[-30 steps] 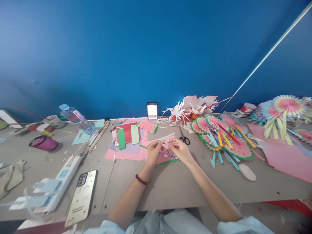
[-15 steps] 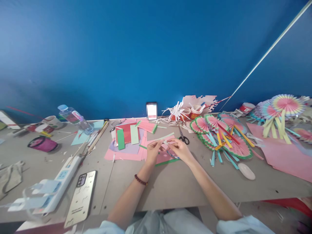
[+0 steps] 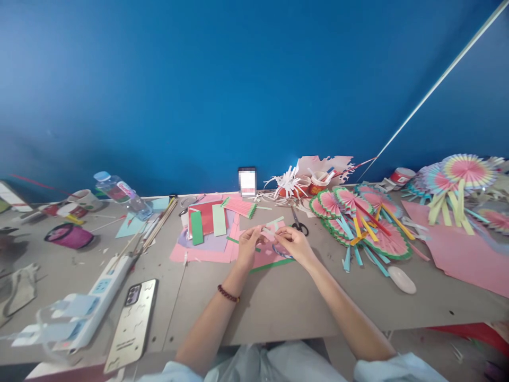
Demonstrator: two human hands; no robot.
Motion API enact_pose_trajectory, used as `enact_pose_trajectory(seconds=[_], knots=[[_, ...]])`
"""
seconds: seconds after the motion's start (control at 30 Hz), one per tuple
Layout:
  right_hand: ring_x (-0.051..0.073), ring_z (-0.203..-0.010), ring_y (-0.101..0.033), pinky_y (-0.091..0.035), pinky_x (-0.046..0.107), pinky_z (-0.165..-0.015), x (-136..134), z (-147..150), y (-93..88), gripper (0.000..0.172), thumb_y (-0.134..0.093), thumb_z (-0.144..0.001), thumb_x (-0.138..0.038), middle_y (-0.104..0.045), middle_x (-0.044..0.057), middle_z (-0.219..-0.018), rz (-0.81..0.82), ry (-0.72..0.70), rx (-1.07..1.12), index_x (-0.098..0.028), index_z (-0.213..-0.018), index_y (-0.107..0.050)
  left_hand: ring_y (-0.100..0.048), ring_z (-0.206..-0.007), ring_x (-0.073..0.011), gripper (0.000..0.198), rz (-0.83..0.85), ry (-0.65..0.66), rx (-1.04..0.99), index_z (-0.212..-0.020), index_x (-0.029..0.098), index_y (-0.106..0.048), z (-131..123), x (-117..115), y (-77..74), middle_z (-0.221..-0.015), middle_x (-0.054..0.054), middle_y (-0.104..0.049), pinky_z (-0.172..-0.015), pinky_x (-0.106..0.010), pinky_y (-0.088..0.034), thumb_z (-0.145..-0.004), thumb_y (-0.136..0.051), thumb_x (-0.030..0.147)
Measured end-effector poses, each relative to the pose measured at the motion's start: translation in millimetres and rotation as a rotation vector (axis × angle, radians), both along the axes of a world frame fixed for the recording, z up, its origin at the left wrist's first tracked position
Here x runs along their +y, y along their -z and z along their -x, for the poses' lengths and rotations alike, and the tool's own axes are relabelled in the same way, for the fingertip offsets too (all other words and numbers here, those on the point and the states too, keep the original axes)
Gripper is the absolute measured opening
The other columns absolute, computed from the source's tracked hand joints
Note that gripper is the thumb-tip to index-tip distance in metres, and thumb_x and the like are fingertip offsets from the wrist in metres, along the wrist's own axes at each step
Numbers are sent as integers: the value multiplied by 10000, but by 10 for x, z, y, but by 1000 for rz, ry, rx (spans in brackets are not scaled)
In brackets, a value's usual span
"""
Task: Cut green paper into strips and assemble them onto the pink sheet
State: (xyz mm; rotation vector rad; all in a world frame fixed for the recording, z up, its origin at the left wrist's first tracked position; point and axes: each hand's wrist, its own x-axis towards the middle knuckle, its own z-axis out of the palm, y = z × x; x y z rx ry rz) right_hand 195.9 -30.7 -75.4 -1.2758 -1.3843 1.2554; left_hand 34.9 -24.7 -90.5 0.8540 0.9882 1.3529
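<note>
My left hand [image 3: 248, 247] and my right hand [image 3: 295, 245] pinch a small pale strip [image 3: 269, 232] between their fingertips, one at each end. Whether it is paper or tape I cannot tell. Below the fingers lies pink paper with a green edge [image 3: 274, 264]. A blue-and-white ring [image 3: 280, 253], perhaps a tape roll, sits on it, partly behind my right hand. Dark-handled scissors [image 3: 300, 228] rest just beyond my right hand. Left of my left hand are a dark green card [image 3: 196, 228] and a light green card [image 3: 219, 220].
Pleated paper fans [image 3: 356, 215] with coloured strips lie to the right, near a white computer mouse [image 3: 402, 280]. On the left are a phone [image 3: 133, 321], a power strip [image 3: 95, 300] and a water bottle [image 3: 127, 195]. Another phone [image 3: 247, 182] leans against the blue wall.
My hands have drawn slightly apart, and more of the pale strip shows between the fingertips. My left forearm has shifted a little to the left. The things on the table stay put.
</note>
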Motion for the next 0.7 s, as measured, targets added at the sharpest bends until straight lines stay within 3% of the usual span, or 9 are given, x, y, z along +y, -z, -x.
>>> enact_pose_trajectory(seconds=[0.17, 0.27, 0.47, 0.7], knots=[[199, -680, -696, -535, 321, -681, -2, 15, 30, 308, -701, -735, -486, -741, 36, -712, -16, 6, 70, -195, -801, -628, -563, -525, -87, 522, -4, 67, 10, -1022, 164, -721, -39, 13, 17, -854, -63, -744, -532, -230, -469, -590, -852, 426], [187, -648, -683, -525, 306, -654, -5, 19, 38, 293, -696, -739, -476, -733, 25, -697, -16, 5, 67, -199, -795, -618, -514, -481, -69, 581, 2, 94, -4, -1072, 168, -706, -77, 4, 18, -832, -51, -735, -483, -214, -432, -582, -852, 445], [185, -668, -676, -506, 298, -646, -13, 15, 35, 235, -657, -780, -429, -742, 38, -718, -39, 3, 33, -205, -823, -602, -450, -462, -78, 321, -50, 80, 136, -736, 153, -758, -68, -26, 0, -521, 9, -584, -472, -221, -390, -652, -810, 458], [166, -643, -656, -457, 262, -569, -31, 26, 42, 217, -647, -779, -381, -760, 34, -783, -22, 12, 15, -215, -897, -574, -506, -505, -103, 308, -43, -49, 209, -670, 166, -722, -77, -45, 34, -509, 23, -560, -511, -223, -407, -689, -780, 468]])
